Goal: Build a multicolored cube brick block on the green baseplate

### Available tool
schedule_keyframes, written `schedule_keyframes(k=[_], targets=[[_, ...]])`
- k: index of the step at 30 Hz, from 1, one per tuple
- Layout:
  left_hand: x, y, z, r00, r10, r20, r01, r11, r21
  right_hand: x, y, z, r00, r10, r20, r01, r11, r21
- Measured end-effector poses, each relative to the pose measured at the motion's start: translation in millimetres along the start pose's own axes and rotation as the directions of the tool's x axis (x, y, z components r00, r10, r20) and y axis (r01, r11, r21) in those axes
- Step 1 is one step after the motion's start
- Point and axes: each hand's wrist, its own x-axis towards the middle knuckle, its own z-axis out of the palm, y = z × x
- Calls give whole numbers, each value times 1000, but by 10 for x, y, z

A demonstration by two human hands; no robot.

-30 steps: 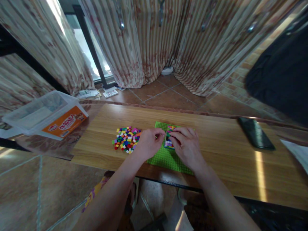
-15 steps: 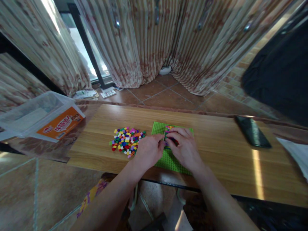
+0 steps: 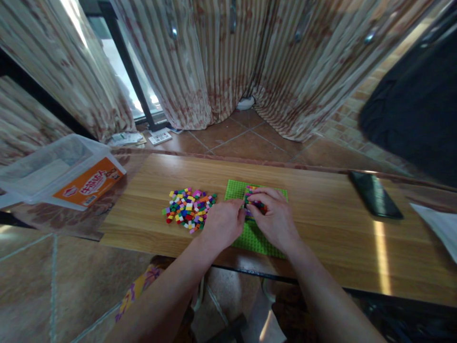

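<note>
My right hand (image 3: 276, 221) curls over the block of coloured bricks (image 3: 254, 202) built on the green baseplate (image 3: 257, 238), fingertips pinched down on its top; that grip is closed on the block. My left hand (image 3: 223, 223) meets it from the left, thumb and forefinger pressed together at the block's left edge, but I cannot tell whether they hold a brick or only touch the block. The 2 hands touch at the fingertips.

The baseplate lies flat on the desk (image 3: 321, 228), its near edge close to the desk's front edge, its far corners bare. Just left of my left hand sits the loose pile of small bricks (image 3: 188, 208), apart from the baseplate. To the right of my right hand the desk is open wood as far as the dark phone (image 3: 375, 195) near the far edge and the white sheet (image 3: 441, 228) at the right border. Off the desk's left end stands a clear plastic box (image 3: 60, 174) with an orange label.
</note>
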Motion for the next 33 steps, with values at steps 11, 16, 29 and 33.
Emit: schedule_keyframes(k=[11, 16, 29, 33], targets=[[1, 8, 9, 1000, -6, -9, 6, 1000, 9, -15, 29, 7, 998, -70, 9, 70, 998, 4], [7, 4, 12, 1000, -5, -9, 5, 1000, 10, -15, 46, 22, 995, -101, -6, 101, 995, 16], [71, -128, -23, 995, -98, -22, 91, 973, -214, -15, 25, 15, 998, -21, -52, 30, 986, 165], [87, -174, -32, 993, -109, -34, 96, 956, -278, 29, 35, -37, 989, 93, -113, -53, 948, 313]])
